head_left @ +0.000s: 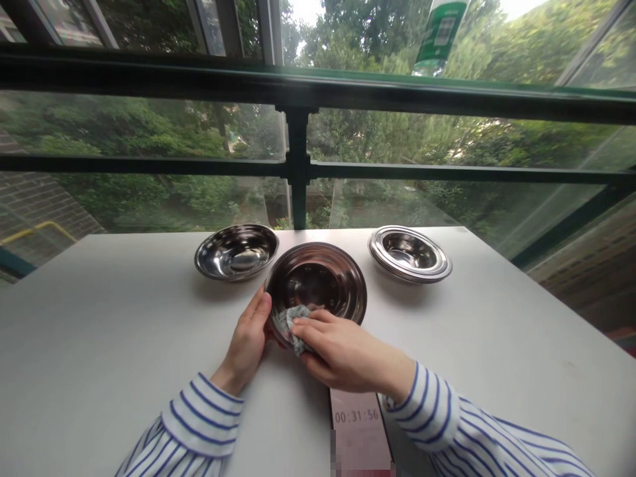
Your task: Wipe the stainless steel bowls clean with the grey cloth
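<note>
A shiny steel bowl (342,278) is tilted toward me above the middle of the white table. My left hand (248,338) grips its left rim, thumb on the edge and the other fingers mostly hidden underneath. Bunched under the fingers of my right hand (342,348) is a grey-white cloth (297,324), pressed against the bowl's near inner wall and rim.
Another steel bowl (237,255) stands at the back left. At the back right are wide-rimmed steel bowls (410,255), seemingly stacked. A phone (360,430) showing a timer lies below my right wrist. Beyond the table (124,331) runs a dark green railing (298,139), with a green-labelled bottle (441,36) on it.
</note>
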The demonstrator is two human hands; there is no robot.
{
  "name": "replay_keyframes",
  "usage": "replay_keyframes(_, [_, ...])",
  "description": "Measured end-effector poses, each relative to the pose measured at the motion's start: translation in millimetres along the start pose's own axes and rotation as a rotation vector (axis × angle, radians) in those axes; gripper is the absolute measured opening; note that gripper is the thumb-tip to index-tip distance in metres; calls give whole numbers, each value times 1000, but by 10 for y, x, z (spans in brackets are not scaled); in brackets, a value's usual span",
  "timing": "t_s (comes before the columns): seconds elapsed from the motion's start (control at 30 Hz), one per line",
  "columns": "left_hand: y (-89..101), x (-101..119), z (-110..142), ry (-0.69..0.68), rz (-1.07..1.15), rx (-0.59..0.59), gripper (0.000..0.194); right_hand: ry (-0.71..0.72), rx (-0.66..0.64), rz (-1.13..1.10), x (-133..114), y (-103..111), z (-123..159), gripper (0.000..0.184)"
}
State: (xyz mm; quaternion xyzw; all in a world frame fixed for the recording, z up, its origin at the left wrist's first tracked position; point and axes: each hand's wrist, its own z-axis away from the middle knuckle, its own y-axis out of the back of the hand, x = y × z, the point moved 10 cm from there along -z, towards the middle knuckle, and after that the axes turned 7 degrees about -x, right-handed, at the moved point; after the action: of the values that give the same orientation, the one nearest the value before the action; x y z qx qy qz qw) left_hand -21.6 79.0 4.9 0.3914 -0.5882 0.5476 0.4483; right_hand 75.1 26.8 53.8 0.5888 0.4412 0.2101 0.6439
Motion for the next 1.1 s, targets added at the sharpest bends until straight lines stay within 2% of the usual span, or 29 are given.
replay_keyframes(0.1, [-15,-1,-4,43,-17,-22,60,-44,-109,93,129,24,150,18])
replay_keyframes(0.2, [-39,-11,-4,66,-12,-21,60,-102,-148,151,233,70,222,15])
replay_keyframes(0.43, [-1,-10,-19,23,1,-1,54,25,-27,77,-29,-45,-9,40])
replay_keyframes(0.53, [19,-3,-23,29,-10,-19,54,37,-58,90,-7,-48,67,39])
replay_keyframes(0.7, [-39,-12,-20,60,-47,-54,56,-18,-112,118,157,90,274,32])
replay_keyframes(0.9, [14,-6,-34,41,-9,-3,50,57,-45,34,-11,7,135,36])
replay_keyframes(1.1, [1,10,-36,84,-55,-67,50,45,-32,102,39,-41,215,38])
